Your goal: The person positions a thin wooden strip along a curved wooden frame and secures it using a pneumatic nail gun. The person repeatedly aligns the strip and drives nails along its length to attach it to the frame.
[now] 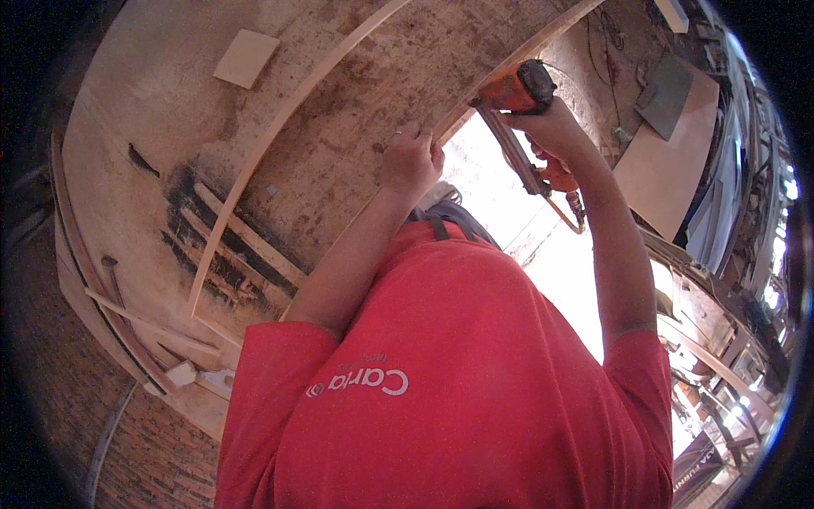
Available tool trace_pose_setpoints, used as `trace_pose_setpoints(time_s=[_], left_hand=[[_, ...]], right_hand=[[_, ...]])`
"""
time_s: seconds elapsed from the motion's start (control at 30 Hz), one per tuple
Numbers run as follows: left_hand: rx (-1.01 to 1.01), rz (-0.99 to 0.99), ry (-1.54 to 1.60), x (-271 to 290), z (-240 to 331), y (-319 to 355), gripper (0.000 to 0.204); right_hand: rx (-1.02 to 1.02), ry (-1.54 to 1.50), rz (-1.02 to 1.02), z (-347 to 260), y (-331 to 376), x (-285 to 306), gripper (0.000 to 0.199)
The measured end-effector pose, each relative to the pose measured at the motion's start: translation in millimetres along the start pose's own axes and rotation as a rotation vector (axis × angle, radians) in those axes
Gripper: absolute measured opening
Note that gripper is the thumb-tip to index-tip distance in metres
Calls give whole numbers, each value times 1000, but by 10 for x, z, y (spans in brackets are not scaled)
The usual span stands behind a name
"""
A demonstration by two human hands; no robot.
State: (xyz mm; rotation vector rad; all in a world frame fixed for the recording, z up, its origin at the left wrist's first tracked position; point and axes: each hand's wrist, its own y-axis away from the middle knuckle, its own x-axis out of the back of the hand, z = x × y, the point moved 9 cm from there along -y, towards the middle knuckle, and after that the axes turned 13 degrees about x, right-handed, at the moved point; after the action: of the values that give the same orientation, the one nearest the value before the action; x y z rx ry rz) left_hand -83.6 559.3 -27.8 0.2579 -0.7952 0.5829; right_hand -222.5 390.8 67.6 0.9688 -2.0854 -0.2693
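My right hand (555, 140) is wrapped round the handle of an orange and black nail gun (513, 89), an air hose fitting at the handle's lower end. The tool's nose meets or nearly meets a long wooden strip (530, 47) along the near edge of the work table (339, 140). Close by, my left hand (411, 161) is closed on that strip, its fingertips partly hidden. Farther in on the table, a second long strip (280, 127) runs roughly parallel, bowed by the lens.
A pale square board piece (246, 58) lies at the far left of the table. Short battens (246, 233) rest on a dark, scorched-looking patch, a hammer (110, 271) farther left. Panels (670, 144) lean at right beside stacked timber, with cables (610, 51) on the floor.
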Motion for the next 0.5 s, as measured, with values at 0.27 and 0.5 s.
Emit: trace_pose_setpoints(time_s=[0.27,0.5], left_hand=[[18,-45,-13,-91,-44,-9,29],[26,41,-69,-67,-34,19,19]], right_hand=[[140,130,24,-124,-21,12,41],[-52,-191,131,458,375,64,30]])
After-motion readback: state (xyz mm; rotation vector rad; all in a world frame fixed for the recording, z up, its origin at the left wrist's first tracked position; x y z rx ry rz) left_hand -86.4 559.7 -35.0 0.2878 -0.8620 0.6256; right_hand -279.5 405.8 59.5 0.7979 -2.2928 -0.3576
